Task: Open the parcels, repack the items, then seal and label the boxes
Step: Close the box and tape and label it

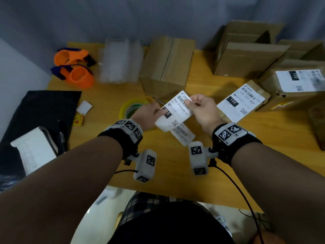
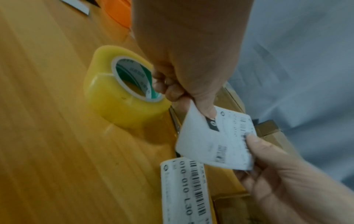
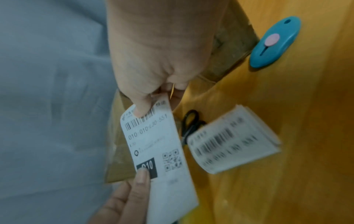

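A white shipping label [image 1: 177, 114] printed "010-010-L30-551" hangs above the middle of the table, held by both hands. My left hand [image 1: 162, 111] pinches its near-left part, thumb on the black "010" block [image 3: 147, 166]. My right hand [image 1: 190, 103] pinches the far end by the barcode [image 3: 141, 122]. The label [image 2: 220, 144] curls slightly between the two grips. Under it a small stack of like labels [image 1: 184, 136] lies on the wood. A closed brown box [image 1: 167, 67] stands just behind the hands.
A yellow tape roll [image 1: 131, 106] sits left of the hands. Two orange tape dispensers [image 1: 73, 67] and clear air cushions [image 1: 121, 62] are at the back left. Open cartons [image 1: 246, 50] and labelled parcels [image 1: 242, 103] fill the right. Scissors [image 3: 191, 121] and a blue cutter [image 3: 273, 42] lie nearby.
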The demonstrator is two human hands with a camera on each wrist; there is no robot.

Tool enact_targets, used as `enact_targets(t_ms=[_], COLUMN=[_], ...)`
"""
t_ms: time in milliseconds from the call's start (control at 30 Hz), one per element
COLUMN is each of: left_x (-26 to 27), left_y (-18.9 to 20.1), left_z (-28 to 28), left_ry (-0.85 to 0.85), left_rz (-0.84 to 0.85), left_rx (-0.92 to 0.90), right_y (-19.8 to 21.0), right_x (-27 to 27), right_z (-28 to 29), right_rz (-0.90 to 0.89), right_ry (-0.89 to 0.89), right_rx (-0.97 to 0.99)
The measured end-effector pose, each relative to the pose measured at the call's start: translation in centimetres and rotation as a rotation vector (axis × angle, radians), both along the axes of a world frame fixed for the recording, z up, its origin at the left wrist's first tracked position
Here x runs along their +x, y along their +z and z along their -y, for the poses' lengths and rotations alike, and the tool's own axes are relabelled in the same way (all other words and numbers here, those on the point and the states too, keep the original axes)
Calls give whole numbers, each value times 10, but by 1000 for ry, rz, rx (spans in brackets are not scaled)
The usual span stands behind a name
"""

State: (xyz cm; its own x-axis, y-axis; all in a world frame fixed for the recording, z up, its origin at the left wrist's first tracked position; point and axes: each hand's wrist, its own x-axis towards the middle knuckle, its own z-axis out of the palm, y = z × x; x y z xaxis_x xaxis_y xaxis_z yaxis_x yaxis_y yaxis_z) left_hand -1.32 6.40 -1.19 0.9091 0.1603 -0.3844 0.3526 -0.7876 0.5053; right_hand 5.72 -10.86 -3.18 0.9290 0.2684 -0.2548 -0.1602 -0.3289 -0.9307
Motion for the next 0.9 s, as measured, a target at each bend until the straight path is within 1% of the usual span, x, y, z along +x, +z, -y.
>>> enact_targets(t_ms=[67,133,200,267,300,400,533,600,667,733,900], left_x=[1,7,18,31,38,52,57,56,54,53,52], left_y=[11,23,43,70,84,115,126,125,122,119,116], left_z=[-2,-5,-8,-10,-11,-18,-35,-42,-45,-48,-60], left_ry=[-24,-63,-62,-15,10,54,30,24,26,37,16], left_rz=[6,60,169,281,332,425,392,365,341,315,268], left_rx=[-7,-43,-126,-246,-270,-239,-234,-294,-392,-472,-530], right_y=[20,42,65,87,96,119,133,134,132,128,124], right_x=[7,15,23,31,35,43,47,44,43,42,40], right_z=[0,-2,-6,-13,-17,-29,-39,-43,-49,-54,-62], right_rz=[33,77,142,213,243,296,279,235,225,209,160], right_ry=[14,95,192,281,323,378,293,238,201,191,226], right_rx=[78,85,45,-6,-32,-93,-48,3,46,72,93])
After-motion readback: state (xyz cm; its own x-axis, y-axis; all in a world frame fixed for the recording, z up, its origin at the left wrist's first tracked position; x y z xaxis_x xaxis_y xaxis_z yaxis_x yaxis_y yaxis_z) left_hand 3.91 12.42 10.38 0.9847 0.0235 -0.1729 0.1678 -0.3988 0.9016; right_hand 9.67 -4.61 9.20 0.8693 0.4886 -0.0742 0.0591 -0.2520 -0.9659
